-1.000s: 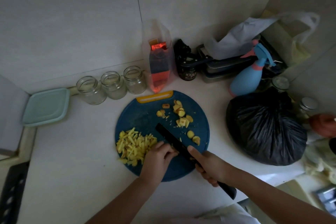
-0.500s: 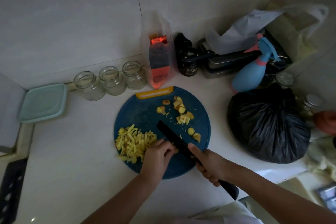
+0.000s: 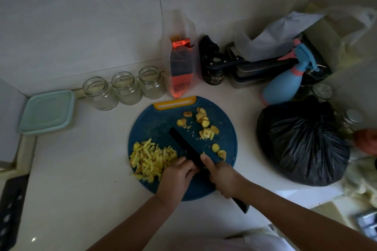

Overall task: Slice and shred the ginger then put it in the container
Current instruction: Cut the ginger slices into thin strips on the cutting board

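A round blue cutting board (image 3: 157, 128) lies on the white counter. A heap of yellow ginger shreds (image 3: 152, 158) covers its left side, and round ginger slices (image 3: 205, 123) are scattered on its right. My right hand (image 3: 223, 177) grips a black knife (image 3: 184, 144), the blade flat-angled across the board. My left hand (image 3: 177, 173) sits with curled fingers right beside the blade, at the edge of the shreds; what lies under its fingertips is hidden. A square container with a pale green lid (image 3: 48, 111) stands at the far left.
Three glass jars (image 3: 124, 88) line the wall behind the board, next to a clear bag with an orange packet (image 3: 180, 67). A black jar, metal tins, a blue spray bottle (image 3: 285, 85) and a full black plastic bag (image 3: 302, 142) crowd the right.
The knife blade has shifted slightly left toward my left hand's fingers. Both hands stay in place on the board; the camera view has tilted a little.
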